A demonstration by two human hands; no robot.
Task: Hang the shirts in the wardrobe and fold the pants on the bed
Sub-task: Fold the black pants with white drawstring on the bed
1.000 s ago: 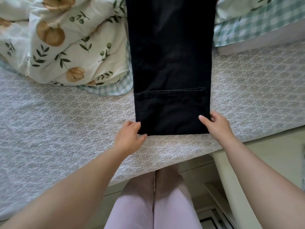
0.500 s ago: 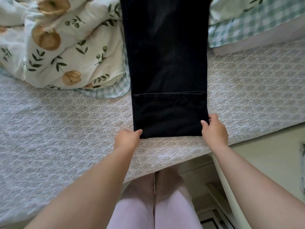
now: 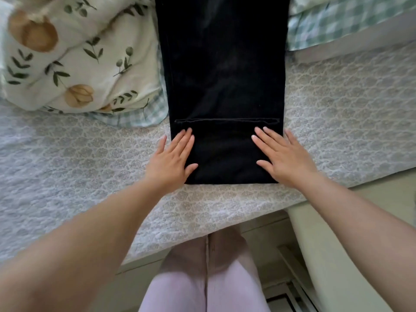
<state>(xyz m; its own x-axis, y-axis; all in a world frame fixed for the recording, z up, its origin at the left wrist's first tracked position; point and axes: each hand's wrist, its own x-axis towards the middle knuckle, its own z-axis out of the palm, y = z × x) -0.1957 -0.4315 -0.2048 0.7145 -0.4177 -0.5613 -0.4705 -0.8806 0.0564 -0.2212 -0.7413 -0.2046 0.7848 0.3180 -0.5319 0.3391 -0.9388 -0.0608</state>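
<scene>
Hands, left (image 3: 172, 159) and right (image 3: 284, 157), fingers straight: we are pressing black pants (image 3: 225, 75) onto the bed (image 3: 90, 165).

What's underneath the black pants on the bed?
The patterned bedspread shows around the black pants, so they lie on it. Anything else beneath is covered by the cloth.

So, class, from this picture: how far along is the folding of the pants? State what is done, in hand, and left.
Done: the black pants lie flat on the bed, near end folded over, its hem across the cloth. In hand: the left hand and right hand press that fold flat, fingers straight. Left: the long stretch beyond is unfolded; nothing here shows the hanging part of the job.
</scene>
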